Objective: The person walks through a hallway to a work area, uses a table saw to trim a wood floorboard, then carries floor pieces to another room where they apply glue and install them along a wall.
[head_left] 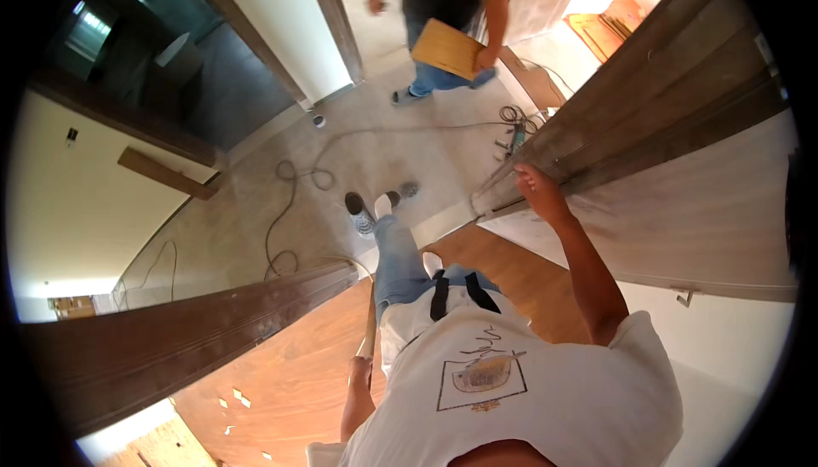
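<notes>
Down by my left side, my left hand [360,371] is closed around a long thin pale strip [369,331]. The strip runs forward past my leg toward the doorway. My right hand [540,193] is raised ahead on the right, its fingers curled and nothing visible in them. It is beside a dark wooden door frame [588,147]; I cannot tell whether it touches the wood. One of my feet is on the sill beside a pair of dark slippers [361,216], the other on the brown wood floor [520,275].
A person [447,7] in dark top and jeans stands ahead, carrying a flat wooden board [447,49]. A cable [383,130] loops over the grey floor to a green power tool [516,137]. A dark plank [166,173] leans at the left wall. A cup-like object [319,121] sits near the far doorway.
</notes>
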`<state>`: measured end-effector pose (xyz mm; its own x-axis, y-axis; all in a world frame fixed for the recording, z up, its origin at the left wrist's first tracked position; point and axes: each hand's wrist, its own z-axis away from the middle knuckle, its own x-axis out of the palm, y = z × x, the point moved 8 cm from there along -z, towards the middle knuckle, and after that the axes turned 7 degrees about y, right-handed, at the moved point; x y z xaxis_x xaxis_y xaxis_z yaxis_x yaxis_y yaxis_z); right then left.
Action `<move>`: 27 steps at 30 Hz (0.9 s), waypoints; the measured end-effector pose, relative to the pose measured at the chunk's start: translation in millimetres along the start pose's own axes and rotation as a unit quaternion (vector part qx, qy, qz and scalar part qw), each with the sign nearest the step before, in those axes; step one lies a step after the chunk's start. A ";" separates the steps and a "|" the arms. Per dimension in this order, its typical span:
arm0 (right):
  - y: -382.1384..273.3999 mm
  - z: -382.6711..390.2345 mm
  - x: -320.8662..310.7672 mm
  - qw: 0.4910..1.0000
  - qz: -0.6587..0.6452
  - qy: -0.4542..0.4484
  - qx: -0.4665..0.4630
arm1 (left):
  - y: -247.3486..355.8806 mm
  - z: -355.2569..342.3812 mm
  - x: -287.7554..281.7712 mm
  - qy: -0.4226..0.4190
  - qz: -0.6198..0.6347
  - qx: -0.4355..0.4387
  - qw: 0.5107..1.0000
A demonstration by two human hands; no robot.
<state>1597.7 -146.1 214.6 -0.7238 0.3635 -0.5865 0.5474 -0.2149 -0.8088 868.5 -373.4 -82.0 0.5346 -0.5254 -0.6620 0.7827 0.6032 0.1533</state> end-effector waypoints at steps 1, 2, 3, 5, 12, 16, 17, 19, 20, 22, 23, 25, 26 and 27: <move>2.5 -7.5 -0.9 1.000 0.005 -0.010 0.001 | 2.9 -0.1 3.3 -0.005 -0.007 0.002 1.000; 3.5 -13.8 0.6 1.000 0.010 -0.019 0.002 | 5.9 -2.1 4.2 -0.009 -0.016 0.005 1.000; 4.4 -19.7 2.9 0.999 0.014 -0.031 0.000 | 9.0 -1.7 5.7 -0.012 -0.022 0.006 1.000; 8.9 -25.6 2.9 0.996 0.082 -0.038 0.002 | 14.2 -1.5 7.0 -0.018 -0.039 0.012 0.999; 40.3 -27.6 35.5 0.990 0.115 -0.078 0.039 | 34.3 6.2 1.2 -0.029 -0.077 0.016 0.996; 66.0 -31.1 59.1 0.980 0.154 -0.113 0.058 | 43.4 9.1 -0.9 -0.037 -0.090 0.015 0.995; 71.7 -29.8 64.7 0.977 0.160 -0.126 0.064 | 43.9 8.5 -3.8 -0.039 -0.092 0.013 0.995; 87.1 -36.0 72.1 0.975 0.158 -0.141 0.073 | 48.2 9.5 -5.5 -0.043 -0.096 0.010 0.994; 96.1 -35.2 74.0 0.975 0.149 -0.144 0.082 | 53.6 8.9 -3.5 -0.046 -0.096 0.011 0.994; 111.7 -33.7 92.0 0.971 0.148 -0.163 0.094 | 52.9 9.9 -2.7 -0.052 -0.096 0.013 0.994; 118.8 -35.1 104.4 0.967 0.157 -0.179 0.095 | 51.6 14.0 0.0 -0.053 -0.093 0.012 0.994; 123.4 -43.5 134.7 0.952 0.179 -0.225 0.101 | 50.8 23.1 2.1 -0.053 -0.086 0.011 0.995; 125.7 -45.6 147.9 0.942 0.193 -0.254 0.108 | 55.8 21.7 2.3 -0.053 -0.084 0.015 0.995; 123.7 -43.6 164.5 0.927 0.206 -0.292 0.113 | 63.4 24.5 1.9 -0.051 -0.080 0.016 0.995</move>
<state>1564.6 -73.4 20.0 -0.6134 -0.3301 -0.7175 0.7736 -0.4342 -0.4616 926.9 -350.9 -55.6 0.4304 -0.6719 -0.6027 0.8694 0.4881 0.0766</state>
